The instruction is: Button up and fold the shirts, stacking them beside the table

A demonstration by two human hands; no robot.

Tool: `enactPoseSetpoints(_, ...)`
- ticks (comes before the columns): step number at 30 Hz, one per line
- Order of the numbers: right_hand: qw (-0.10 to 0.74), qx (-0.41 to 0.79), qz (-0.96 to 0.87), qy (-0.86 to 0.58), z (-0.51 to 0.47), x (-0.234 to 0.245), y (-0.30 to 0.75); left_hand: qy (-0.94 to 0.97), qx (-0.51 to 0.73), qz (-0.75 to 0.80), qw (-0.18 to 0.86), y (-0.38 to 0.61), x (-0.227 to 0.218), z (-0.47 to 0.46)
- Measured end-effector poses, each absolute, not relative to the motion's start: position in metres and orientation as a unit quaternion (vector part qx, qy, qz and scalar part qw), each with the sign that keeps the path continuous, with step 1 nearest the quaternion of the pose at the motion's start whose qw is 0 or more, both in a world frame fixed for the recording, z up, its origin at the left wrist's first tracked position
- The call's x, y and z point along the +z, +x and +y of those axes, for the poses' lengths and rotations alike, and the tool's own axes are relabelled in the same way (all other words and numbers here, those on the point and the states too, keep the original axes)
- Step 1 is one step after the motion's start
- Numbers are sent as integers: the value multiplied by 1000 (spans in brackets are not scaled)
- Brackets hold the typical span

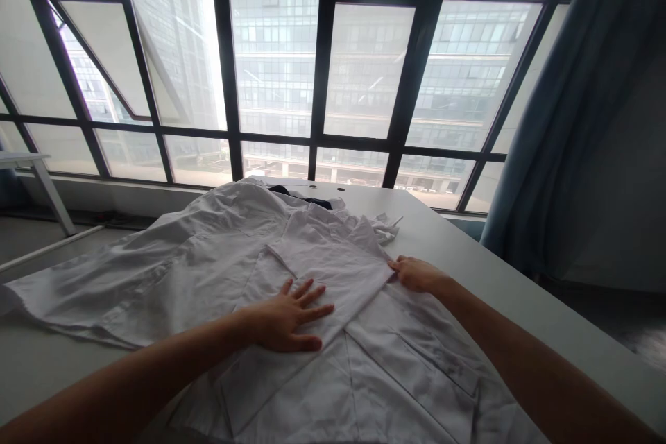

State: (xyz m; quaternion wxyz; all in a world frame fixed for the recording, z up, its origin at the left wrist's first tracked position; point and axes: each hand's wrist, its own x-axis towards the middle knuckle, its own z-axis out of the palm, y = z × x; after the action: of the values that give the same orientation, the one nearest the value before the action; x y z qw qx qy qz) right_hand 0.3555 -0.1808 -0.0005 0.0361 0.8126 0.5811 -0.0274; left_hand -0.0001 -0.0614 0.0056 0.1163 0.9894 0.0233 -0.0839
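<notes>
Head view: white garment [208,263], apparently being straightened, across the table [442,236].
Left hand [284,319] lies flat on it, fingers spread, gripping nothing; right hand [416,274], nearer the table's right edge, pinches the cloth. Next seems to need steady pressing, gentle pulling.

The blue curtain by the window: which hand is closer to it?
Right. The right hand grasps the white coat, below and left of the curtain; the left hand lies spread on the coat, farther left.
</notes>
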Motion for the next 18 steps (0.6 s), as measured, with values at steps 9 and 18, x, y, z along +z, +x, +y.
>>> enactPoseSetpoints(9, -106, -4, 453, 885, -93, -5, 365, 991, -51, 35, 122, -3, 2, -62)
enactPoseSetpoints(18, -266, -10, 341, 902, -18, -4, 406, 986, -30, 17, 161, -4, -3, -55)
